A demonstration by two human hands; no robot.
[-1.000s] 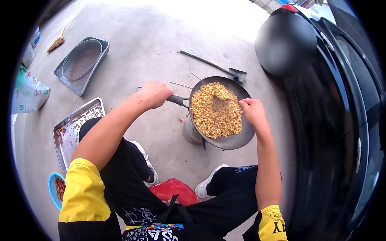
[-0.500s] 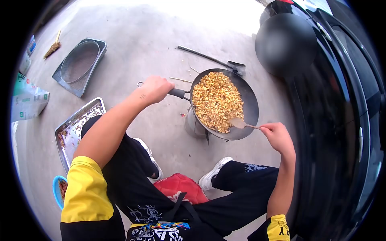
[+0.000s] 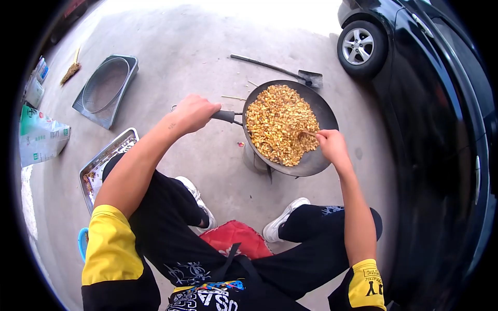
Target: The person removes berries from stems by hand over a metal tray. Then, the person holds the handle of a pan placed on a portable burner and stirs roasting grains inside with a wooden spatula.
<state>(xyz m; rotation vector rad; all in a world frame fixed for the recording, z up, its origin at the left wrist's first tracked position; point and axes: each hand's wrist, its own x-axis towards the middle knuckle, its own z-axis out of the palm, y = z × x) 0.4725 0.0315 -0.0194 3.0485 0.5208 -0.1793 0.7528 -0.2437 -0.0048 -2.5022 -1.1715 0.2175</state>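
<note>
A dark wok [image 3: 324,111] stands on a small round stove [image 3: 254,159], filled mostly on its left side with golden-brown pieces of food [image 3: 280,122]. My left hand [image 3: 196,113] is closed around the wok's black handle [image 3: 224,116]. At the wok's right side, my right hand [image 3: 333,145] grips the end of a spatula [image 3: 308,133], whose blade is sunk in the food and mostly hidden.
Beyond the wok lies a small shovel [image 3: 270,66]. A black car [image 3: 425,155] stands at the right. At the left are a metal tray [image 3: 136,136], a grey tray with a round sieve [image 3: 111,122], a brush [image 3: 71,72], a plastic bag [image 3: 44,137] and a blue bowl [image 3: 82,243].
My right hand has moved up and left from beyond the wok's lower right rim, pushing the spatula into the food. My left hand still holds the handle.
</note>
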